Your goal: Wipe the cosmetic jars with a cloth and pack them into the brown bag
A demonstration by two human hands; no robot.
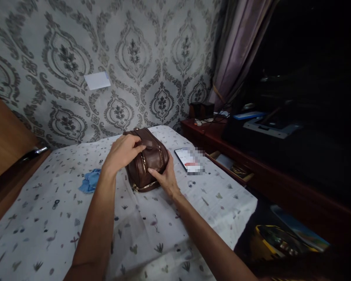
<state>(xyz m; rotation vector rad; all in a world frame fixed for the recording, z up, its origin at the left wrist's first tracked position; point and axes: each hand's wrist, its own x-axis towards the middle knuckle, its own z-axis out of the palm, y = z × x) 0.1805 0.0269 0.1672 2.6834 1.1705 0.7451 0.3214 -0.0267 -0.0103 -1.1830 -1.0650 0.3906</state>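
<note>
A brown leather handbag (153,159) with gold-toned zippers lies on the patterned white cloth. My left hand (121,153) is curled over its upper left part, thumb and fingers closed at the leather near the handle. The exact grip of those fingertips is partly hidden. From the right side, my right hand (167,177) grasps the bag, its thumb on the face near a zipper and its fingers around the edge. Left of the bag, beside my left forearm, is a crumpled blue cloth (90,181). A phone (189,160) with a lit screen lies to the right.
The white printed cloth (152,246) covers the surface under the bag. Along the right runs a dark red desk (203,134) with an open drawer (232,168). A wooden panel (10,144) stands at the left. Behind is a wallpapered wall (134,82).
</note>
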